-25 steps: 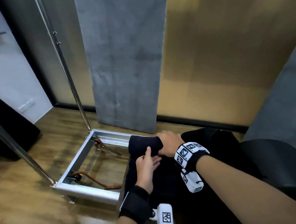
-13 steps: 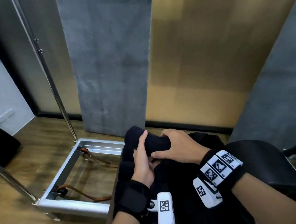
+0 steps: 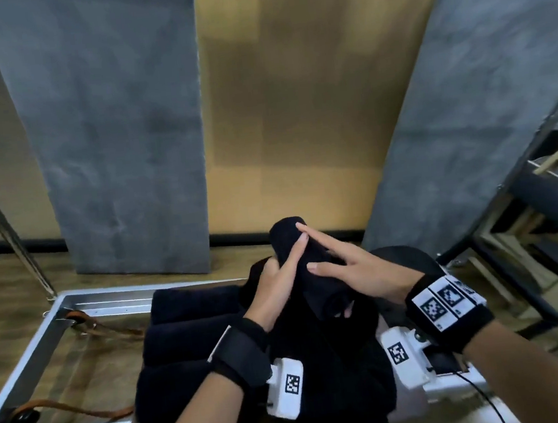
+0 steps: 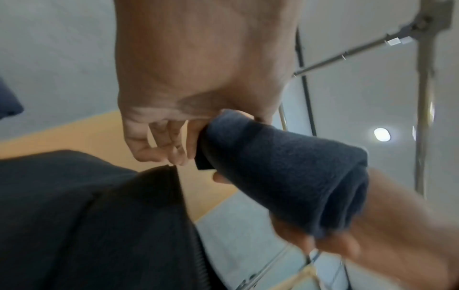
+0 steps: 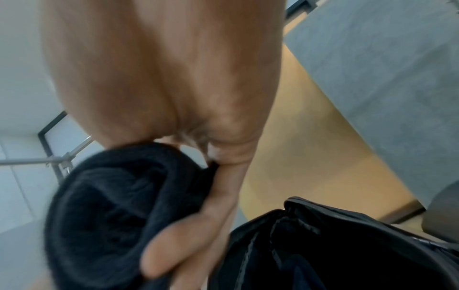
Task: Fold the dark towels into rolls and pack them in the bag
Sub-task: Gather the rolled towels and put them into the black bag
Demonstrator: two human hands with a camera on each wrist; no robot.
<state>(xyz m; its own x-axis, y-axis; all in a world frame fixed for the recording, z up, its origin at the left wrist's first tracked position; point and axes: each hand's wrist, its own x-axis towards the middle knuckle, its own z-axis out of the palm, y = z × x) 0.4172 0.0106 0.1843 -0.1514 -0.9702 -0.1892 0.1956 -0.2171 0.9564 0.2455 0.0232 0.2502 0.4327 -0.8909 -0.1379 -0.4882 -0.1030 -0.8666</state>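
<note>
In the lower middle of the head view a rolled dark towel (image 3: 306, 270) is held up off the pile, its long axis running from the upper centre of the frame down toward the person, far end tilted up. The left hand (image 3: 279, 290) curls round the roll from the left — the left wrist view shows its fingers wrapped under the far end. The right hand (image 3: 356, 272) lies on the roll's right flank with fingers straight and spread, only its thumb tucked under the near end. The black bag (image 3: 403, 260) sits just right of the roll, behind the right hand, its open zipped mouth showing in the right wrist view — so the roll probably needs swinging rightward. Three more rolls (image 3: 186, 328) lie stacked at lower left on the metal frame (image 3: 60, 337).
</note>
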